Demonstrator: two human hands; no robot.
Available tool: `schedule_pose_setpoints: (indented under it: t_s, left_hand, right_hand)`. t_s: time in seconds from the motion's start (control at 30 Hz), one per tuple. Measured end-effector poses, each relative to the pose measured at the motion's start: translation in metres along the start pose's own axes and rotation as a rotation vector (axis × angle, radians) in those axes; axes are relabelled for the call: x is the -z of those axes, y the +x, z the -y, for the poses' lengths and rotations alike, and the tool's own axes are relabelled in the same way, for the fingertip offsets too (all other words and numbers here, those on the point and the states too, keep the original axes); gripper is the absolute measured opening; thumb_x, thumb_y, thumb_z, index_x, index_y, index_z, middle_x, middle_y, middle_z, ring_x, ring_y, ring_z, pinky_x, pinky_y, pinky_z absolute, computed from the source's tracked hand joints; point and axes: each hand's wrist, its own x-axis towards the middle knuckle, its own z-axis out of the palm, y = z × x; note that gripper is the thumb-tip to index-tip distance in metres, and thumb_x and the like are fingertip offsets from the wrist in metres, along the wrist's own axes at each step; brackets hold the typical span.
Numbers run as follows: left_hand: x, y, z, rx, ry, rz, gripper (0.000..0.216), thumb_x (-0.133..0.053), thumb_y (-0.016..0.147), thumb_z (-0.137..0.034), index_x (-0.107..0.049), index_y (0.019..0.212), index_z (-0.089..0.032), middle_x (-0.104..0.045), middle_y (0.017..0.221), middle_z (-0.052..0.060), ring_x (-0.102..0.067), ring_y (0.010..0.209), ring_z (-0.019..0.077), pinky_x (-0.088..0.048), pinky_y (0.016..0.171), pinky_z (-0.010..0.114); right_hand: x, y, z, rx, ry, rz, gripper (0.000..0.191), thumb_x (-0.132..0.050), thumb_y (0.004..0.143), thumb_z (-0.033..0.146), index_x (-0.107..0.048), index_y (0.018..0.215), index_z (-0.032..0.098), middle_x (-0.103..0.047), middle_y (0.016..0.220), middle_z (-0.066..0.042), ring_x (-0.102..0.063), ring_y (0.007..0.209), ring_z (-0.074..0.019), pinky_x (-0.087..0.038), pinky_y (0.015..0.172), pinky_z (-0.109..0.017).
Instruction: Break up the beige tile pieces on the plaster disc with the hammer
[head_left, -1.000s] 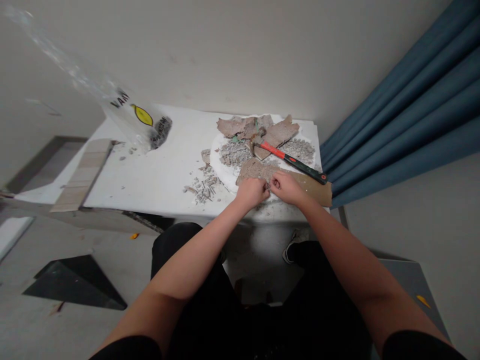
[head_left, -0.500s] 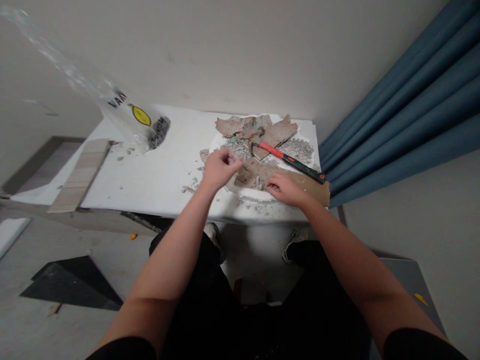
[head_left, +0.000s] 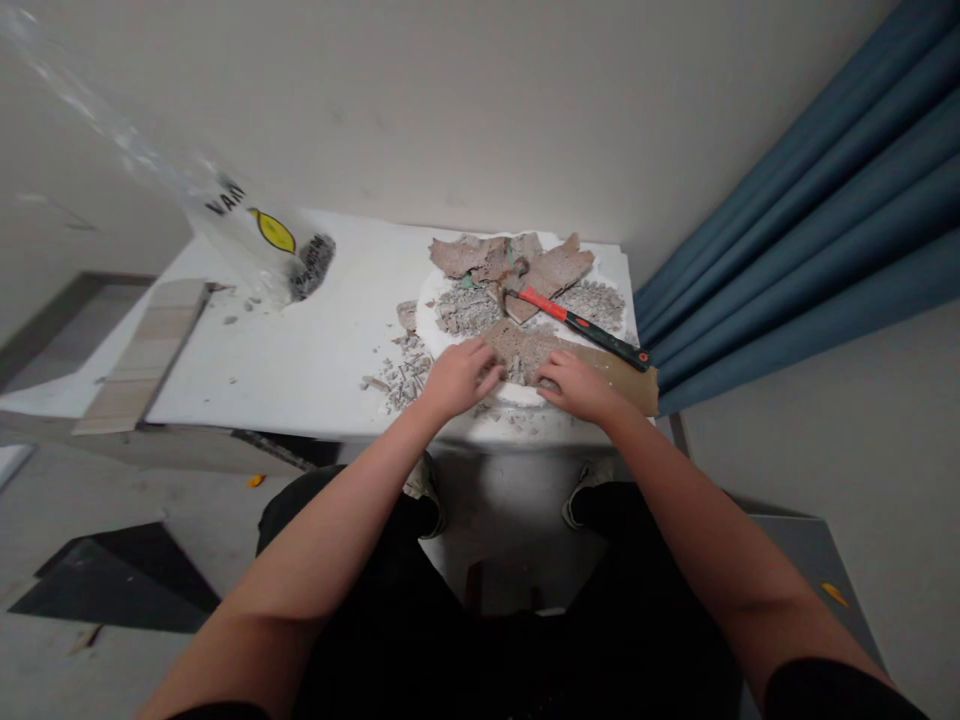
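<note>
My left hand (head_left: 459,380) is curled at the left end of a brown, cardboard-like strip (head_left: 525,345) strewn with grey crumbs. Over the strip's front side, my right hand (head_left: 576,385) has its fingers bent inward and close together. What either hand pinches is too small or hidden to make out. Behind them a hammer (head_left: 585,325) with a red and black handle lies across a white round slab (head_left: 427,325). Torn brown pieces (head_left: 469,257) and heaps of grey rubble (head_left: 465,310) rest around the hammer's head.
Loose crumbs (head_left: 405,375) are scattered left of the slab on the white tabletop (head_left: 300,360). A clear plastic bag (head_left: 247,235) with dark print stands at the back left, near a striped board (head_left: 142,350). Blue curtains (head_left: 810,200) hang at right; a dark folded sheet (head_left: 120,580) lies on the floor.
My left hand has come down and slightly right, from above the rubble to the strip's left end. My right hand has stayed nearly in place. The hammer lies as before.
</note>
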Motion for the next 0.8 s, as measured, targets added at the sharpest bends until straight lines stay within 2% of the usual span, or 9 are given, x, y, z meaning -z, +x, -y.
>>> schedule_pose_setpoints:
  t_s: [0.07,0.17,0.3,0.47,0.63,0.8]
  left_hand:
    - [-0.013,0.001,-0.018,-0.169,0.006,0.023,0.026,-0.048,0.096,-0.037,-0.065,0.104,-0.019,-0.063,0.1,0.009,-0.058,0.093,0.0224,-0.044,0.081,0.035]
    - [-0.029,0.003,-0.03,-0.264,0.039,0.043,0.029,-0.047,0.097,-0.038,-0.065,0.109,-0.019,-0.062,0.106,0.01,-0.056,0.098,0.0241,-0.043,0.082,0.037]
    - [-0.038,0.01,-0.031,-0.264,0.064,0.034,0.026,-0.048,0.096,-0.035,-0.065,0.104,-0.018,-0.063,0.104,0.01,-0.055,0.099,0.0246,-0.041,0.081,0.037]
    - [-0.035,0.015,-0.032,-0.181,0.051,-0.035,0.022,-0.049,0.095,-0.033,-0.064,0.098,-0.017,-0.063,0.098,0.009,-0.056,0.093,0.0224,-0.04,0.077,0.034]
    - [-0.036,0.012,-0.037,-0.261,0.113,-0.01,0.025,-0.047,0.097,-0.033,-0.067,0.092,-0.018,-0.062,0.094,0.009,-0.057,0.088,0.0212,-0.038,0.076,0.034]
    - [-0.037,0.013,-0.041,-0.299,0.164,0.038,0.023,-0.048,0.097,-0.028,-0.069,0.098,-0.018,-0.063,0.095,0.008,-0.058,0.087,0.0199,-0.036,0.075,0.034]
  right_hand:
    - [0.001,-0.002,0.0,0.008,0.025,-0.004,0.01,-0.062,0.089,0.019,-0.07,0.095,0.019,-0.056,0.097,-0.008,-0.052,0.097,-0.0245,-0.042,0.088,-0.037]
    - [0.002,-0.003,0.0,0.002,0.085,-0.013,0.012,-0.06,0.087,0.015,-0.07,0.092,0.02,-0.056,0.094,-0.007,-0.052,0.096,-0.0237,-0.042,0.089,-0.037]
    - [-0.001,-0.001,0.001,-0.045,0.08,-0.047,0.008,-0.058,0.086,0.016,-0.064,0.086,0.02,-0.056,0.093,-0.007,-0.051,0.095,-0.0244,-0.042,0.086,-0.038]
    - [-0.004,0.003,0.001,-0.102,0.07,-0.086,0.011,-0.054,0.083,0.013,-0.055,0.078,0.021,-0.055,0.085,-0.005,-0.049,0.086,-0.0221,-0.041,0.082,-0.035]
    - [-0.006,0.006,0.001,-0.132,0.072,-0.1,0.012,-0.052,0.082,0.013,-0.051,0.074,0.022,-0.054,0.082,-0.004,-0.048,0.084,-0.0221,-0.04,0.079,-0.035]
    - [-0.005,0.006,0.0,-0.138,0.076,-0.097,0.014,-0.052,0.08,0.012,-0.048,0.073,0.023,-0.052,0.079,-0.004,-0.047,0.08,-0.0211,-0.039,0.077,-0.034]
